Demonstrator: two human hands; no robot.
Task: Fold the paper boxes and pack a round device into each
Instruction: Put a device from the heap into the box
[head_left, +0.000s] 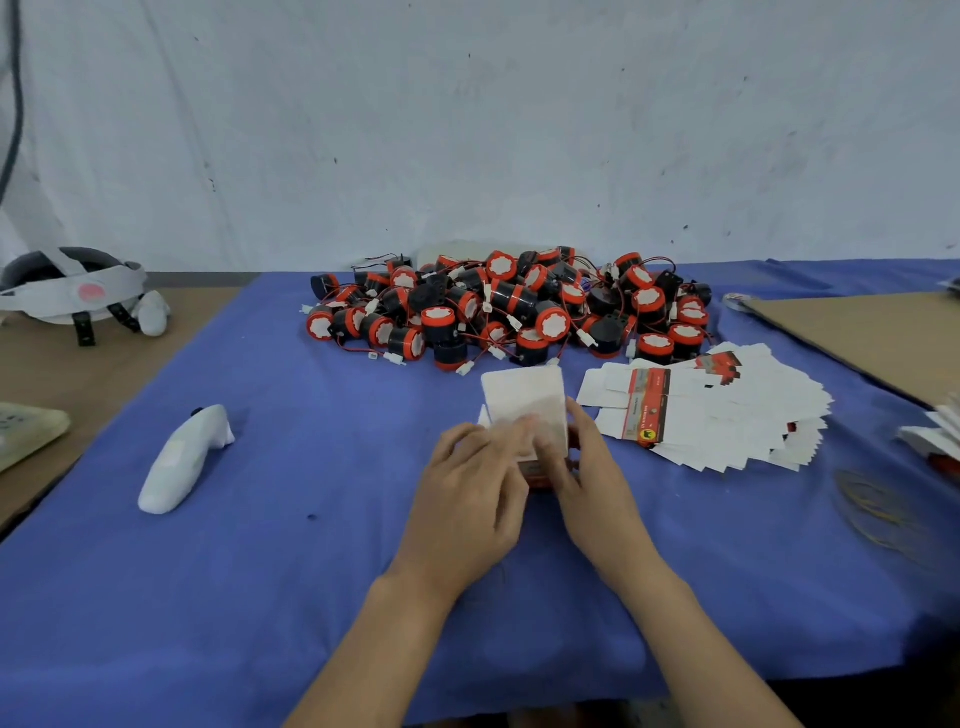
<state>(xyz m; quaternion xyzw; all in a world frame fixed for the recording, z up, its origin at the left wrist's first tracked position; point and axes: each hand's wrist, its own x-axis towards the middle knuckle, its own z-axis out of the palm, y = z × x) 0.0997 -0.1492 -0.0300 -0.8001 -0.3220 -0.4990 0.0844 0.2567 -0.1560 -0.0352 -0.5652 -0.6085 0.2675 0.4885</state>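
Note:
A white paper box (524, 397) with a red printed side is held between both hands over the middle of the blue cloth. My left hand (475, 483) grips its near left side, fingers curled over the lower panel. My right hand (589, 462) holds the right side, thumb on the white face. A heap of several round black-and-red devices (511, 306) with red wires lies behind. Flat unfolded box blanks (722, 415) are fanned out to the right. The box's inside is hidden.
A white handheld controller (184, 460) lies on the blue cloth (291, 571) at left. A white headset (72, 288) sits on the brown table at far left. A cardboard sheet (872, 338) and rubber bands (878, 512) lie at right.

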